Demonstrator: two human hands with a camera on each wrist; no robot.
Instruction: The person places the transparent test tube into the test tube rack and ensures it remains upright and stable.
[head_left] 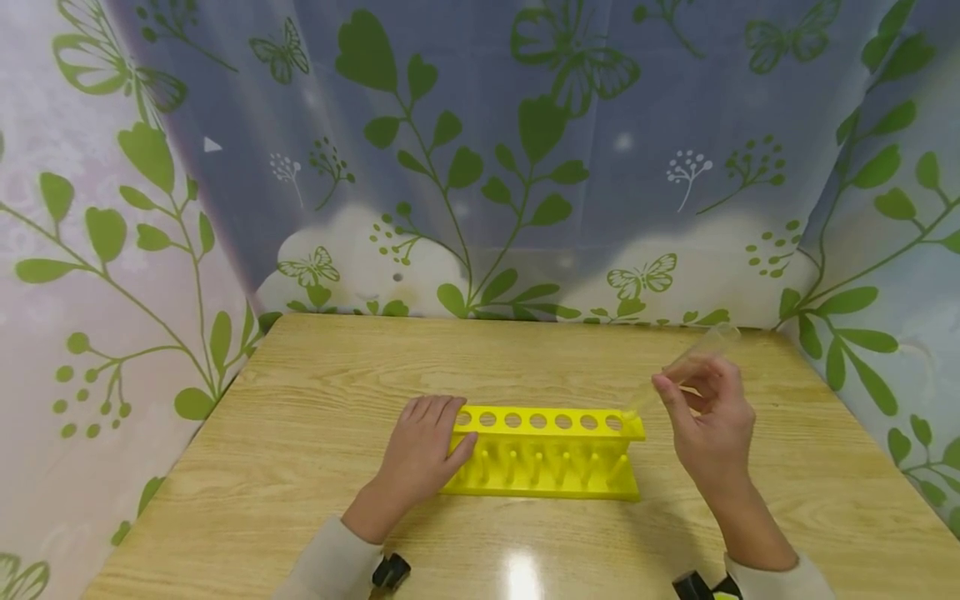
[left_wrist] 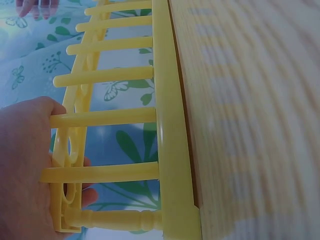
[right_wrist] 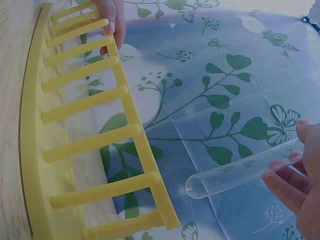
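A yellow test tube rack (head_left: pixel 540 482) stands on the table, with a row of round holes on top and upright pegs below. At its left end my left hand (head_left: pixel 420 446) grips the top bar; the left wrist view shows the thumb on one side of the rack (left_wrist: pixel 172 130) and fingertips on the other. Up and to the right of the rack, my right hand (head_left: pixel 712 421) pinches a clear test tube (head_left: pixel 716 340) between thumb and fingers. The tube tilts, its rounded end (right_wrist: pixel 197 186) pointing toward the rack's right end, apart from it in the right wrist view.
The wooden table (head_left: pixel 337 358) reaches back to a patterned curtain (head_left: pixel 480 167) with leaves and butterflies, which also hangs on both sides. Black straps or mounts (head_left: pixel 392 572) sit at the wrists.
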